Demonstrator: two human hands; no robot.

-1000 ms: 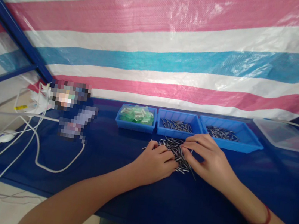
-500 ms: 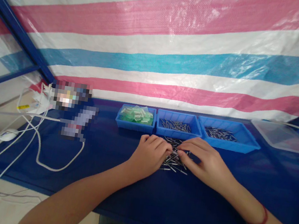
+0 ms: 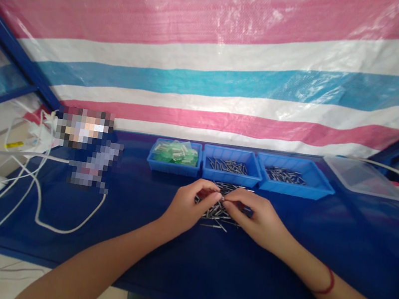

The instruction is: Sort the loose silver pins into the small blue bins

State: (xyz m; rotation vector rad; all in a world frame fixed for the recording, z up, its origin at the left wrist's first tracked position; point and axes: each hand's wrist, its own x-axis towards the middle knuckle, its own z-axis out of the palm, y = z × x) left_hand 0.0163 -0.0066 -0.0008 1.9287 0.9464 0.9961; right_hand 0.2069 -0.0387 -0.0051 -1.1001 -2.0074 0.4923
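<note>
A loose pile of metal rivets [image 3: 217, 215], thin pins with thicker ends, lies on the blue table [image 3: 199, 266]. Over the pile, the fingertips of both hands meet at a small silvery piece that looks like a rivet, mostly covered by the fingers. My left hand [image 3: 188, 204] pinches it between thumb and forefinger. From the other side, my right hand [image 3: 258, 218] has its thumb and forefinger closed on it too. Just behind the hands stand the middle blue bin [image 3: 231, 177], holding similar rivets, and the right blue bin [image 3: 295, 190], holding darker ones.
The left blue bin [image 3: 174, 168] holds green and clear packets. A translucent plastic lid [image 3: 365, 178] lies at the back right. White cables [image 3: 38, 200] tangle at the left, near blurred-out items. A striped plastic sheet [image 3: 210, 80] hangs behind the table.
My hands have come together, the left thumb now showing at the pinch and the right fingertips touching the small piece. The camera has turned slightly, shifting the scene left.
</note>
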